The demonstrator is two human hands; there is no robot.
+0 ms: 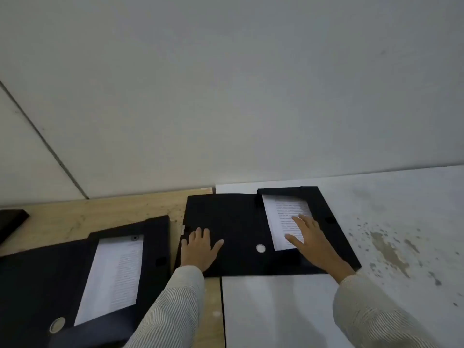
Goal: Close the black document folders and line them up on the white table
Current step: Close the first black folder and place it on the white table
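A black document folder [241, 222] lies open across the seam between the wooden table and the white table [401, 222]. Its right half holds a printed sheet [283, 217]. My left hand [198, 247] rests flat with spread fingers on the folder's left flap. My right hand [311, 239] lies flat on the sheet and the folder's right half. A second black folder [50, 285] lies open at the lower left on the wooden table, with its own printed page [113, 277] showing.
The wooden table [100, 214] is on the left and butts against the stained white table on the right. A dark object [10, 219] sits at the far left edge. A pale wall [226, 96] rises right behind both tables.
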